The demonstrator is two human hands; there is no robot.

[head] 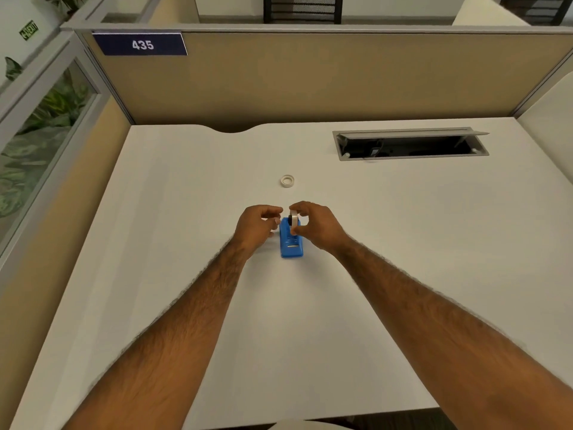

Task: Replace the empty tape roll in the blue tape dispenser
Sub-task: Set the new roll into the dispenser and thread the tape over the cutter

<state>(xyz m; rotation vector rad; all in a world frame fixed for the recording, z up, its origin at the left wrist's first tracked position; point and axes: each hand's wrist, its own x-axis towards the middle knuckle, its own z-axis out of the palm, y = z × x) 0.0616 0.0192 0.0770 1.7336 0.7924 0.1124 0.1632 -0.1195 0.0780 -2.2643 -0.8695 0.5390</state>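
The blue tape dispenser lies on the white desk in the middle. My right hand pinches a white tape roll with a black hub upright over the dispenser's far end. My left hand is curled just left of the dispenser, its fingertips close to the roll; what it touches is hidden. A second small white ring, a tape roll, lies flat on the desk farther back.
An open cable tray is cut into the desk at the back right. Beige cubicle partitions close the back and left sides, with a "435" sign. The desk's front edge is near my body.
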